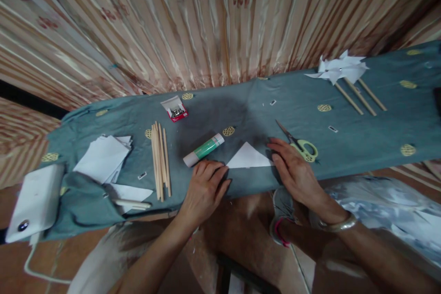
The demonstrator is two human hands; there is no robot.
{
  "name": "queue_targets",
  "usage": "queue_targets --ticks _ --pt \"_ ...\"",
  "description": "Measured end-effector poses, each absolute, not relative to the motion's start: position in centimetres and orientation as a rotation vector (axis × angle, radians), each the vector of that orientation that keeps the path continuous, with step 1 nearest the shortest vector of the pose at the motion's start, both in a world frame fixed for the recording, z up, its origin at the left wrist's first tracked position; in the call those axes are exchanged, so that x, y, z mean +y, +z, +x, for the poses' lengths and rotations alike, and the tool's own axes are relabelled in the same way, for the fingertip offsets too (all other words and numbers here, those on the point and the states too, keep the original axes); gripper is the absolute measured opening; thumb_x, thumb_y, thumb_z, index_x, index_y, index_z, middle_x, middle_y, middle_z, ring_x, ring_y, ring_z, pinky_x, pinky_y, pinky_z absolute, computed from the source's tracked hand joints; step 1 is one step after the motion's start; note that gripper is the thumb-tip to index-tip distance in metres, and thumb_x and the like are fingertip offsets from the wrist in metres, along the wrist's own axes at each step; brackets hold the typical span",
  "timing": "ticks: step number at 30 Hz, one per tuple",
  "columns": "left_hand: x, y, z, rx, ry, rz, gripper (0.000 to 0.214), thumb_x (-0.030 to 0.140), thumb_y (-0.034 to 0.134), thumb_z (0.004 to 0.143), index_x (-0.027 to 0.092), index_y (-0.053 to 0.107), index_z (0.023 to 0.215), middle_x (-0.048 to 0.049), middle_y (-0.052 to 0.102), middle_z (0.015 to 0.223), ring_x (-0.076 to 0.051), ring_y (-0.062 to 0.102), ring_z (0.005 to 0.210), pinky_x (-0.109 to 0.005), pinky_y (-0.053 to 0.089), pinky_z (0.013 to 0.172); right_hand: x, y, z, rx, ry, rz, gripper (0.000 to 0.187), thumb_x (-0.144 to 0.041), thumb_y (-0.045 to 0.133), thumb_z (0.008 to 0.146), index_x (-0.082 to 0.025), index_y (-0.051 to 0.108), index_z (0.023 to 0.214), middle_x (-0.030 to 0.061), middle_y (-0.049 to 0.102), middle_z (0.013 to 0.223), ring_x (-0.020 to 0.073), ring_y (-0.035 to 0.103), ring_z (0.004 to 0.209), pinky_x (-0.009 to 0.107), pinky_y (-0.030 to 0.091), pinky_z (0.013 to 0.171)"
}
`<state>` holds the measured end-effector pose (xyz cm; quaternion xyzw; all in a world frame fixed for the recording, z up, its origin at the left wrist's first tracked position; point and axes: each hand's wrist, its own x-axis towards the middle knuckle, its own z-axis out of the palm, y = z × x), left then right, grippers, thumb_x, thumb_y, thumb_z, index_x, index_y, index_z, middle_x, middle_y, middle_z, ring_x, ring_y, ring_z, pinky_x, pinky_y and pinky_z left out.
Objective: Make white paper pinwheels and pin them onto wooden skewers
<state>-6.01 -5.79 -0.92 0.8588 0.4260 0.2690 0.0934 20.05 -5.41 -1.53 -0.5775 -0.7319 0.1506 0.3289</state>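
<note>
A white paper folded into a triangle (248, 157) lies near the front edge of a board covered in blue-grey cloth (361, 138). My left hand (206, 189) rests flat by the triangle's left corner, fingers stretched out. My right hand (294, 170) lies flat at its right corner, fingers spread and touching the paper's edge. A glue stick (203, 149) with a green label lies just behind my left hand. Green-handled scissors (299, 143) lie just behind my right hand.
Wooden sticks (160, 160) lie in a bundle to the left, beside a stack of white paper squares (103, 158). A small red box of pins (176, 109) sits farther back. Paper pinwheels on sticks (344, 76) lie at the far right. A white device (36, 202) sits at the left end.
</note>
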Motion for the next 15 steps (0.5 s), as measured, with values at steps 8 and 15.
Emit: queue_targets --ticks 8,15 --pt "-5.3 -1.2 -4.7 1.282 0.791 2.531 0.045 0.022 0.056 0.093 0.015 0.044 0.135 -0.0131 0.061 0.12 -0.026 0.056 0.11 -0.043 0.049 0.095 -4.5 -1.6 18.7 -1.868 0.598 -1.505 0.019 -0.036 0.063 0.086 -0.021 0.067 0.096 0.0149 0.056 0.139 0.0321 0.053 0.129 0.05 0.044 0.106" --pt "-4.4 -0.4 -2.8 1.183 0.859 2.548 0.045 0.019 0.053 0.094 0.016 0.042 0.137 -0.0125 0.06 0.125 -0.025 0.055 0.115 -0.041 0.046 0.098 -4.8 -0.1 17.8 -1.89 0.746 -1.371 0.008 -0.026 0.058 0.088 -0.022 0.063 0.083 0.0094 0.071 0.113 0.0239 0.067 0.107 0.04 0.05 0.094"
